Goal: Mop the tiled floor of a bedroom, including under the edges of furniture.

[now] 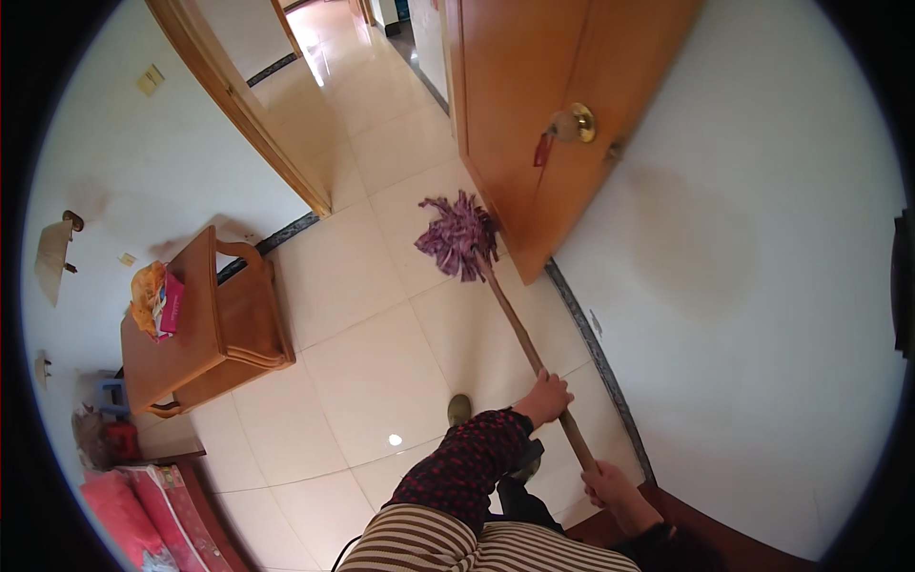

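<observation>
A mop (511, 315) with a wooden handle slants across the floor in front of me. Its purple cloth-strip head (457, 236) rests on the tiles beside the lower edge of the open wooden door (534, 86). My left hand (545, 398), in a dark sleeve with red dots, is closed round the middle of the handle. Lower down and nearer my body, my right hand (613, 488) grips the handle close to its upper end. My shoes show on the floor under my left forearm.
A wooden side table (205, 319) stands on the left, with a pink box (170, 300) and orange cloth on it. Red bedding (143, 515) lies at lower left, near a blue stool (112, 396). The door has a round knob (575, 124). White wall (753, 315) borders the right.
</observation>
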The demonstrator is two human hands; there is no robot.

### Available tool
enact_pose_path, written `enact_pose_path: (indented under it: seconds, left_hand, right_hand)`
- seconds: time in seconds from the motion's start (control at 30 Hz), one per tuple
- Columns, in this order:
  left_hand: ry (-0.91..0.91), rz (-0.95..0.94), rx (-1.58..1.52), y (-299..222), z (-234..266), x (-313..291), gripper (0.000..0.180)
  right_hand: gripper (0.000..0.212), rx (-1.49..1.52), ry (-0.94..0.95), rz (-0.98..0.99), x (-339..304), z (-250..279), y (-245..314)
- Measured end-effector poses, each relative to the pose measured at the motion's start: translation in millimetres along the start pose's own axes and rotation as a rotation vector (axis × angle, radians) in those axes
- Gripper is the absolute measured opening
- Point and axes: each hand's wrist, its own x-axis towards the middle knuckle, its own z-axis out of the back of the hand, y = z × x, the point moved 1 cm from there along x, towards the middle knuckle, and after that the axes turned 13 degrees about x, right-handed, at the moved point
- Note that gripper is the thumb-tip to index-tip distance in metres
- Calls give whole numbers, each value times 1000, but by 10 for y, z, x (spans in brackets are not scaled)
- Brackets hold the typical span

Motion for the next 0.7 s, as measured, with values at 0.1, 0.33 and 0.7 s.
enact_pose_path:
  seconds: [0.1,0.33,0.7]
  left_hand:
    - [49,-204,18,-768,-158,10,22]
    - [477,-684,-351,-2498,-63,159,27]
    - [104,-617,-600,-2610,-134,-72,24]
  right_hand:
    - [23,-129,-59,-59,-667,488,-441]
    - [48,-959,-292,-25,-2484,1093,-660]
    - [47,-1220,-360,156,-2458,1142,-523]
